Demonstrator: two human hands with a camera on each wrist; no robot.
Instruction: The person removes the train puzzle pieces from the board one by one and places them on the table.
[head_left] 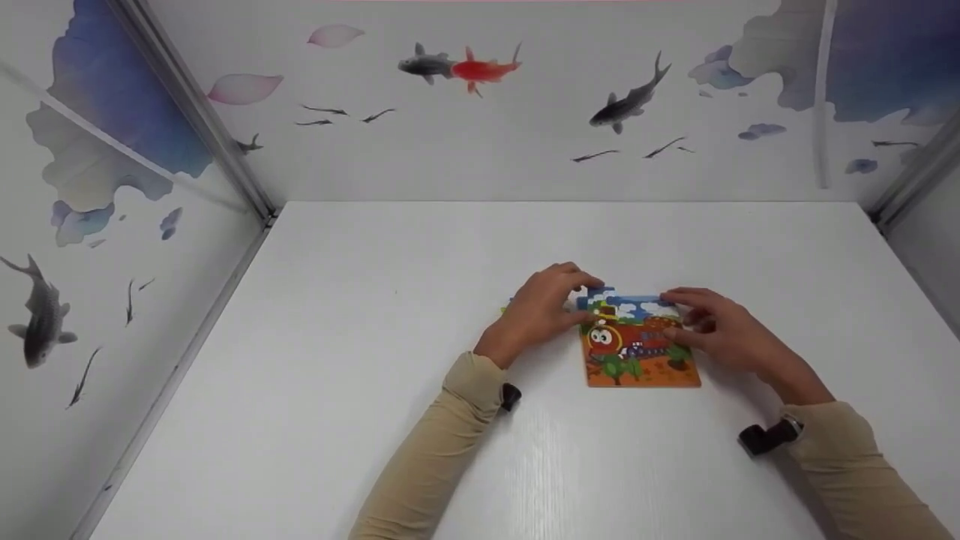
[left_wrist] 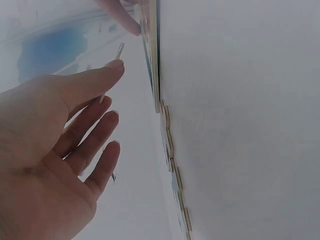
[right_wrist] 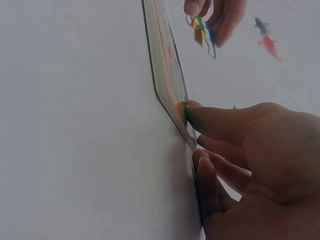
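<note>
Just right of the head view's centre, loose pieces [head_left: 505, 308] peek from behind the left hand [head_left: 541, 307], which pinches a colourful puzzle piece [right_wrist: 199, 36] over the puzzle board's [head_left: 641, 369] upper left corner. Rightmost, the right hand [head_left: 724, 328] grips the board's right edge, thumb on top.

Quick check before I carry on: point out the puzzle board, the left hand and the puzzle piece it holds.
Puzzle board [head_left: 643, 377]: head view, on its orange lower part.
Left hand [head_left: 537, 309]: head view, on the back of the hand.
Puzzle piece [right_wrist: 199, 37]: right wrist view, on its coloured face.
</note>
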